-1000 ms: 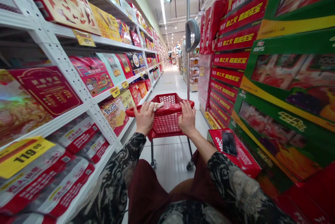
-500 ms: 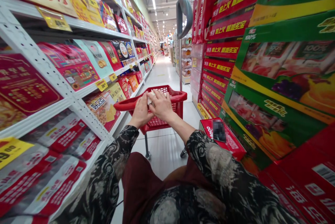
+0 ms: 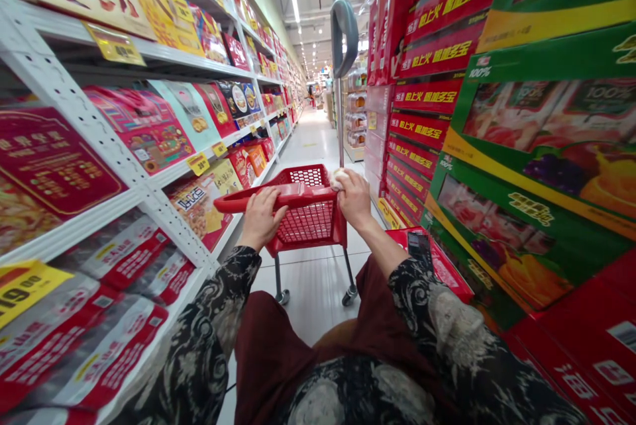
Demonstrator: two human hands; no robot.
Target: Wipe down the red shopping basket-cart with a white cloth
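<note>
A red plastic shopping cart (image 3: 311, 223) with a mesh basket stands in front of me. My left hand (image 3: 262, 216) has its fingers curled over the left part of the red cart handle (image 3: 233, 202). At the right end of that handle, my right hand (image 3: 354, 198) is closed on a crumpled white wad (image 3: 342, 175), perhaps tissue or cloth. The wad lies against the handle's corner and is partly covered by the fingers. A grey pole with a loop-shaped grip (image 3: 344, 38) rises behind the right hand.
White shelves (image 3: 163, 203) of boxed and bagged snacks line my left. Stacked red cartons (image 3: 417, 130) and green boxes (image 3: 527, 213) rise on the right. A dark phone-like object (image 3: 420, 247) lies on a low red box (image 3: 450, 273). The tiled aisle (image 3: 311, 134) runs ahead.
My hands were together at the handle's middle, around the white wad. Now they are apart: the right has moved to the handle's right end with the wad, while the left stays on the handle.
</note>
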